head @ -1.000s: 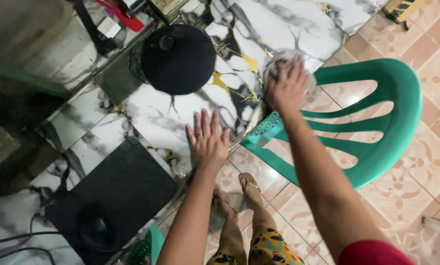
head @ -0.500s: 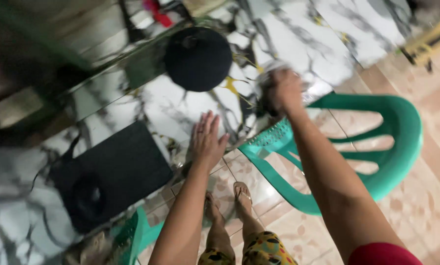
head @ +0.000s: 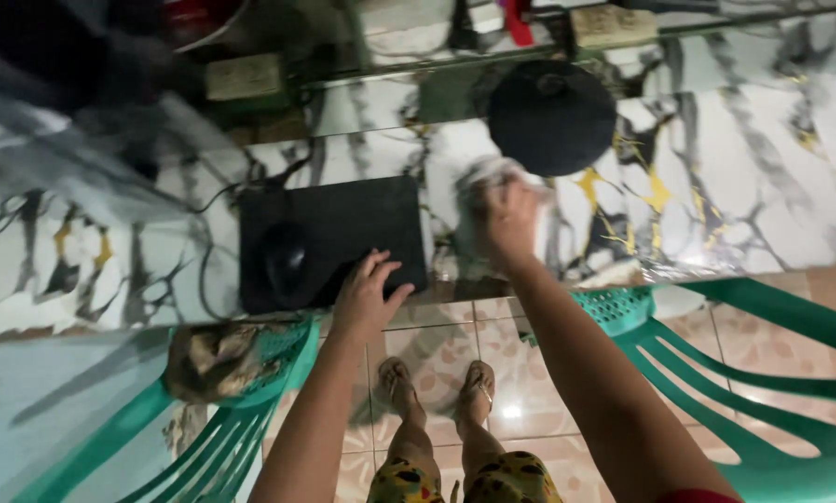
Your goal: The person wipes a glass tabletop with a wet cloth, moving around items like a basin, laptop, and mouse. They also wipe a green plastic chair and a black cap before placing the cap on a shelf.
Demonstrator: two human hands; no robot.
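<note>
Left hand [head: 367, 296] rests flat, fingers spread, on the black mat [head: 332, 242] at centre frame. Beyond it, the right hand [head: 504, 224] presses a grey rag [head: 481, 186] onto the marble tabletop [head: 735, 186]. Risk: a wide stroke could strike the round black base [head: 551, 117] just behind, upper centre.

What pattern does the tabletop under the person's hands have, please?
In the head view, the tabletop is white marble-patterned, with black-grey veins and yellow-gold streaks.
</note>
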